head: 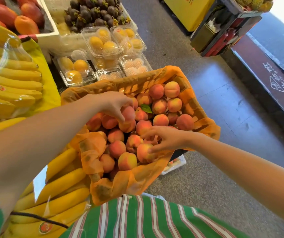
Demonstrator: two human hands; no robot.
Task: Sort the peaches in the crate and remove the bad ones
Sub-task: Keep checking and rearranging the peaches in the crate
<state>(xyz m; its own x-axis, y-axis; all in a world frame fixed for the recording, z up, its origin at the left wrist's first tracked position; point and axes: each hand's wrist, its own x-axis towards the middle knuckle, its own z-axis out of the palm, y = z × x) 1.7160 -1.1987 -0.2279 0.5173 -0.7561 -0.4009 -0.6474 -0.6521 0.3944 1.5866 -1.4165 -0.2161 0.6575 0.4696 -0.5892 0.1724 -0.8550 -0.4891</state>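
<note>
Crate [205, 115] sits at frame centre, straight in front of the person and lined with a thin orange liner [93, 152] that drapes over its rim. Peaches [156, 91] fill it, piled loose in several layers, with one green leaf [146, 108] among them near the far half. Left hand [115, 104] reaches in from the left over the middle of the pile, with fingers and thumb curled round one held peach [129, 112], which sits on top of its neighbours. Right hand [165, 140] comes in from the right at the near end, fingers bent and spread across the fruit and thumb touching a peach at the near rim; cannot tell whether it actually grips anything. Bananas [14, 78] lie bagged to the left and more lie against the crate's near-left side. Clear clamshell boxes [101, 42] of yellow fruit sit just behind the crate, with mangosteens [94, 11] further back. Green striped shirt [137, 217] fills the bottom edge.
</note>
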